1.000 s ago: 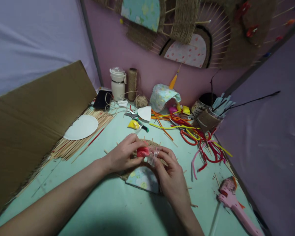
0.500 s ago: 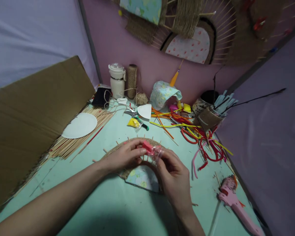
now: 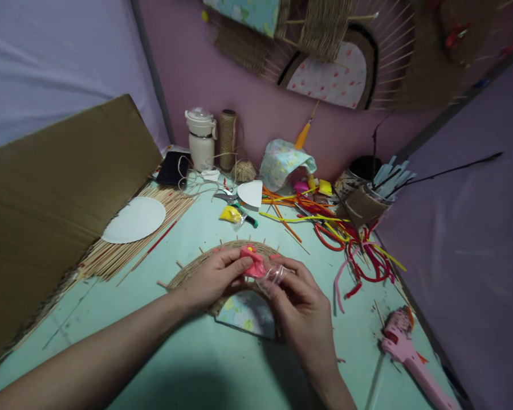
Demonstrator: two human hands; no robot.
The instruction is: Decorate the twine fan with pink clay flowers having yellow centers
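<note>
Between my hands is a soft lump of pink modelling clay (image 3: 253, 265), partly in a clear plastic wrapper (image 3: 274, 274). My left hand (image 3: 216, 274) pinches the clay between thumb and fingers. My right hand (image 3: 305, 304) is closed on the clear wrapper at the clay's right side. Beneath both hands lies a half-round craft piece (image 3: 183, 276) of wound twine with short sticks poking out around its curve. Its inner half-circle of floral fabric (image 3: 247, 314) shows below my hands; the hands hide part of the arch.
Thin wooden sticks (image 3: 143, 250) and a white oval card (image 3: 134, 221) lie by a cardboard sheet (image 3: 68, 210) at left. Pruning shears (image 3: 248, 217) and a yellow clay packet (image 3: 230, 214) lie ahead. Red scissors (image 3: 329, 236), pipe cleaners (image 3: 370, 267) and a pink glue gun (image 3: 414, 359) are at right.
The pink clay shows more fully now, with the wrapper drawn slightly down and right of it. My hands stay in nearly the same place; the view has shifted slightly.
</note>
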